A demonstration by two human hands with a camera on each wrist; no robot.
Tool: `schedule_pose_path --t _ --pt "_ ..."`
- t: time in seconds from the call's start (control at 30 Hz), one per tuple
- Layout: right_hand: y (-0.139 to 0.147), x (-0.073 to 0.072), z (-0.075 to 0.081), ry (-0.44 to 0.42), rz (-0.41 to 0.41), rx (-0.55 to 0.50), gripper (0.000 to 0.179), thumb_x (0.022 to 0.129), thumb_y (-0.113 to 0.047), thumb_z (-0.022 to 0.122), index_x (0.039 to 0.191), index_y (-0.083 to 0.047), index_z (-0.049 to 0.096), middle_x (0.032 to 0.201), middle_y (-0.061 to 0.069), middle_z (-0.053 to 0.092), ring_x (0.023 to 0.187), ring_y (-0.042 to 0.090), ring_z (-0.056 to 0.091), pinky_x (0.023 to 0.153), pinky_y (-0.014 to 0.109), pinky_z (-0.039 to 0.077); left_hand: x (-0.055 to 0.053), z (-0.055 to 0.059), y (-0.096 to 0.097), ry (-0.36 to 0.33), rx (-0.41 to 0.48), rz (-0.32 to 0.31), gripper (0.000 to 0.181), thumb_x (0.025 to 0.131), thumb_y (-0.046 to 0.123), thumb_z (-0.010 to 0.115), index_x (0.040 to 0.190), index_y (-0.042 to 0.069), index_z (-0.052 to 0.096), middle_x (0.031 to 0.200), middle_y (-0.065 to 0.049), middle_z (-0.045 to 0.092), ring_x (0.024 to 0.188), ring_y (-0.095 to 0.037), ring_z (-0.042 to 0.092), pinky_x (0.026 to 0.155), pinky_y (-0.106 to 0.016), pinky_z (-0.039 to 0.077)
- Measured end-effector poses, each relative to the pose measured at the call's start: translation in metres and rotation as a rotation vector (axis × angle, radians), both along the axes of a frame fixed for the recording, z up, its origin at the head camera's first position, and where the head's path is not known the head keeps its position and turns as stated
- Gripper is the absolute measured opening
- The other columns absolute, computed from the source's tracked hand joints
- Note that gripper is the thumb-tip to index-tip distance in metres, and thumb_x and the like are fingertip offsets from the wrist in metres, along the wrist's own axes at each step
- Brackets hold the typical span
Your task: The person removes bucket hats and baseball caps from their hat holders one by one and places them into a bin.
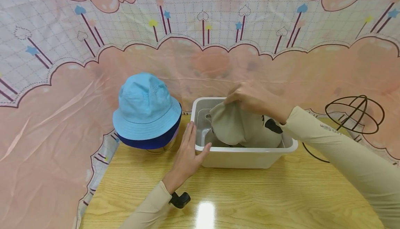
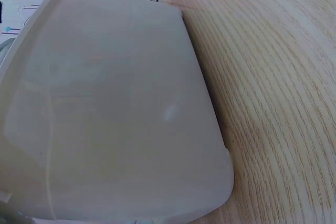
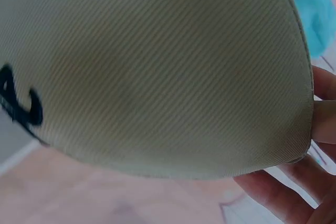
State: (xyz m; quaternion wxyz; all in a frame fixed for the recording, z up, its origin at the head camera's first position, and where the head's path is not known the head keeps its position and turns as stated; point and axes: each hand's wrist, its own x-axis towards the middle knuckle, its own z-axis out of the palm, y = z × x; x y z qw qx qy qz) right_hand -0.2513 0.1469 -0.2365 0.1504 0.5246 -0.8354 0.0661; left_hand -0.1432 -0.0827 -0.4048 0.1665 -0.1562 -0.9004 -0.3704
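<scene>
A beige cap [image 1: 229,123] with dark stitching is partly inside a white plastic bin [image 1: 234,158]. My right hand [image 1: 247,97] pinches the cap by its upper edge, above the bin's back. Close up in the right wrist view, the ribbed cloth of the cap [image 3: 173,77] fills most of the picture, with fingertips [image 3: 275,195] at its edge. My left hand [image 1: 189,154] rests against the bin's front left corner, fingers straight along the side and thumb on the front rim. Only the bin's outer wall [image 2: 121,103] shows in the left wrist view; that hand is out of it.
To the left of the bin, a light blue bucket hat [image 1: 145,100] sits over a dark blue one [image 1: 156,141] on a wire stand [image 1: 159,150]. A black wire stand [image 1: 356,114] is at the right. Patterned cloth [image 1: 200,66] hangs behind the wooden table [image 1: 243,194].
</scene>
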Motion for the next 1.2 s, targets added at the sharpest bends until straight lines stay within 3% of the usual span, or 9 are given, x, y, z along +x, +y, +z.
schedule_pose_path --t 0.17,0.3,0.37,0.43,0.57,0.67,0.9,1.2 --pt "-0.004 -0.002 -0.019 0.035 0.03 -0.006 0.047 0.066 0.02 0.055 0.092 -0.013 0.077 0.088 0.002 0.071 0.079 0.021 0.066 0.066 0.037 0.051 0.0 0.0 0.0 -0.005 -0.005 -0.003 0.083 0.094 0.052 0.048 0.148 -0.003 0.017 0.157 -0.013 0.01 0.144 -0.024 0.007 0.109 -0.046 0.021" --pt "-0.012 -0.003 -0.032 0.009 0.036 -0.025 0.028 0.076 0.007 0.067 0.092 -0.014 0.076 0.091 0.001 0.071 0.081 0.02 0.066 0.064 0.037 0.051 0.0 0.0 0.001 -0.013 -0.01 0.0 0.084 0.094 0.053 0.047 0.149 -0.001 0.016 0.157 -0.013 0.01 0.144 -0.023 0.007 0.109 -0.045 0.021" --pt "-0.013 -0.002 -0.038 -0.069 0.017 0.0 0.02 0.08 -0.005 0.072 0.099 -0.013 0.074 0.1 0.003 0.069 0.09 0.022 0.065 0.072 0.038 0.051 0.0 -0.001 0.001 -0.017 -0.009 0.001 0.084 0.094 0.054 0.046 0.149 -0.002 0.017 0.157 -0.013 0.009 0.144 -0.022 0.006 0.109 -0.046 0.022" --pt "-0.012 -0.001 -0.041 -0.175 -0.012 0.04 0.028 0.08 -0.015 0.076 0.108 -0.012 0.072 0.114 0.008 0.065 0.102 0.026 0.061 0.081 0.041 0.05 0.001 -0.001 0.002 -0.021 -0.008 -0.002 0.084 0.094 0.055 0.045 0.149 -0.003 0.017 0.157 -0.013 0.009 0.144 -0.022 0.006 0.108 -0.046 0.023" --pt "-0.003 0.001 -0.043 -0.418 -0.057 0.102 0.059 0.071 -0.011 0.082 0.126 -0.008 0.061 0.135 0.015 0.05 0.122 0.034 0.048 0.098 0.049 0.039 0.0 -0.001 0.003 -0.016 -0.008 -0.007 0.084 0.094 0.054 0.046 0.148 -0.004 0.018 0.157 -0.013 0.01 0.144 -0.022 0.007 0.108 -0.047 0.023" --pt "0.004 0.002 -0.047 -0.492 -0.093 0.127 0.069 0.066 -0.006 0.084 0.13 -0.006 0.057 0.136 0.017 0.048 0.122 0.035 0.046 0.1 0.05 0.037 0.0 0.0 0.003 -0.002 -0.007 -0.006 0.084 0.094 0.053 0.047 0.148 -0.004 0.018 0.157 -0.013 0.01 0.143 -0.024 0.008 0.108 -0.047 0.023" --pt "0.015 0.008 -0.065 -0.511 -0.213 0.191 0.072 0.071 -0.01 0.083 0.136 -0.009 0.052 0.137 0.021 0.045 0.124 0.038 0.044 0.098 0.05 0.039 -0.001 0.0 0.004 0.014 -0.014 -0.008 0.083 0.094 0.052 0.047 0.147 -0.006 0.02 0.157 -0.014 0.011 0.143 -0.024 0.009 0.109 -0.045 0.023" --pt "0.025 0.018 -0.069 -0.422 -0.226 0.151 0.07 0.072 -0.016 0.083 0.135 -0.01 0.053 0.128 0.02 0.051 0.107 0.032 0.056 0.085 0.046 0.048 0.0 0.002 -0.003 -0.019 0.028 -0.02 0.083 0.091 0.051 0.054 0.147 -0.003 0.025 0.156 -0.012 0.016 0.143 -0.022 0.012 0.107 -0.046 0.027"
